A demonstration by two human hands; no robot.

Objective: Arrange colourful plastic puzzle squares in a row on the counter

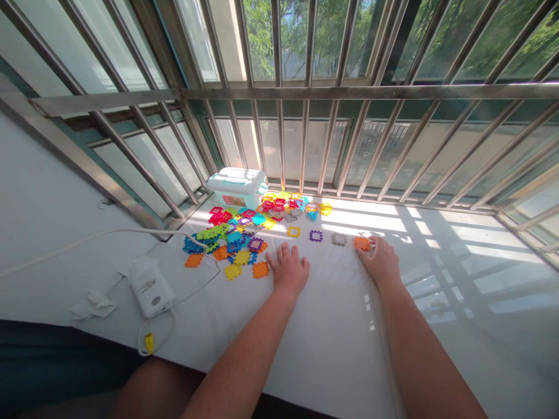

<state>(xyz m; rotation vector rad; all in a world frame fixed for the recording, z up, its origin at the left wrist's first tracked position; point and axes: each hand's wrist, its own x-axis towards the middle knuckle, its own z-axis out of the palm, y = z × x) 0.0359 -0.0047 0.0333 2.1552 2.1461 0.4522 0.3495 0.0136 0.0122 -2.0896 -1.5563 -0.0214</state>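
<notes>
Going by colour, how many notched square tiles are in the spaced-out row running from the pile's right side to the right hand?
Yellow tile: 1
Purple tile: 1
Grey tile: 1
Orange tile, at the right hand's fingers: 1
Total: 4

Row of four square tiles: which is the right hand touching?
The orange tile at the right end; yellow tile, purple tile and grey tile lie untouched.

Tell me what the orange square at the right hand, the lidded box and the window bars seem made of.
Orange square: probably plastic, finish unclear; even colour, notched edges. Lidded box: likely smooth plastic; rounded, moulded-looking lid. Window bars: polished metal, perhaps stainless steel; shiny streaks.
</notes>
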